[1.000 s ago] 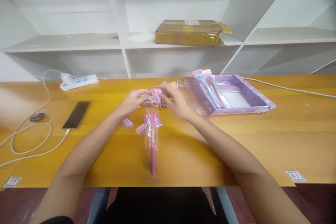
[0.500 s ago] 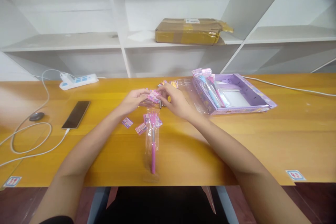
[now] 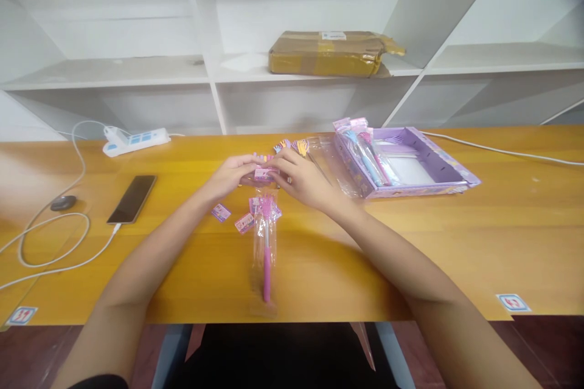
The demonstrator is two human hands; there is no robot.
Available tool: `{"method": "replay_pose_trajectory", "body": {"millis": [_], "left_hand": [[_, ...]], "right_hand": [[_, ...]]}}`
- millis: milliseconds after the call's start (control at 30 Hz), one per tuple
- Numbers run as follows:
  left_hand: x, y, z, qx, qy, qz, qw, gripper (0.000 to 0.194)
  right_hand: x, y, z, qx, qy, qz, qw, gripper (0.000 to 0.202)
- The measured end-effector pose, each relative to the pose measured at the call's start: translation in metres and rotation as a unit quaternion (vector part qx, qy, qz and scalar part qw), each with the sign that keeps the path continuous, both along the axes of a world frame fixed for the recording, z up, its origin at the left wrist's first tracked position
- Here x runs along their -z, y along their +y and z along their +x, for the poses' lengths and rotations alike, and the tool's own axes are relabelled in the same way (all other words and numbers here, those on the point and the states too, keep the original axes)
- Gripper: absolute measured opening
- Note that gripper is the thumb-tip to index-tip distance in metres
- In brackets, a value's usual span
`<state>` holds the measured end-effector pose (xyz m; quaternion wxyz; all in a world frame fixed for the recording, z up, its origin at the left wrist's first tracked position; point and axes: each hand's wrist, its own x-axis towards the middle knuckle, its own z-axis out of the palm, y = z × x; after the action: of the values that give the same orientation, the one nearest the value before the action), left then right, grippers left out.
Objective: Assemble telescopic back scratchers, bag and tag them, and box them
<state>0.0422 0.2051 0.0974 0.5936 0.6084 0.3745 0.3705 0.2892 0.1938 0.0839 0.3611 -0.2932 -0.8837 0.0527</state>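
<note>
Both hands, left (image 3: 232, 176) and right (image 3: 303, 179), pinch a small pink card (image 3: 263, 174) between fingertips, at twelve o'clock from a bagged pink hand-shaped stick (image 3: 267, 255) (handle toward six).

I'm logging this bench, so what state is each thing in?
Left hand: closed on small pink printed card
Right hand: closed on card
Pink-handled stick: bagged in clear plastic, flat
Purple cardboard tray: open, partly filled
Brown cardboard box: taped, right end ragged
Black rectangular phone: screen dark, plugged in
White power strip: plug inserted
</note>
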Motion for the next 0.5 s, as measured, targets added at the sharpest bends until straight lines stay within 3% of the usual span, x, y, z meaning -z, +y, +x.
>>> {"method": "replay_pose_trajectory", "body": {"millis": [233, 500], "left_hand": [[-0.0008, 0.0007, 0.0005, -0.010, 0.012, 0.003, 1.000, 0.044], [0.0021, 0.0024, 0.0002, -0.042, 0.025, 0.028, 0.998, 0.033]], "right_hand": [[0.0053, 0.0036, 0.0001, -0.005, -0.028, 0.035, 0.999, 0.026], [0.0021, 0.0003, -0.0005, -0.003, -0.027, 0.037, 0.999, 0.026]]}}
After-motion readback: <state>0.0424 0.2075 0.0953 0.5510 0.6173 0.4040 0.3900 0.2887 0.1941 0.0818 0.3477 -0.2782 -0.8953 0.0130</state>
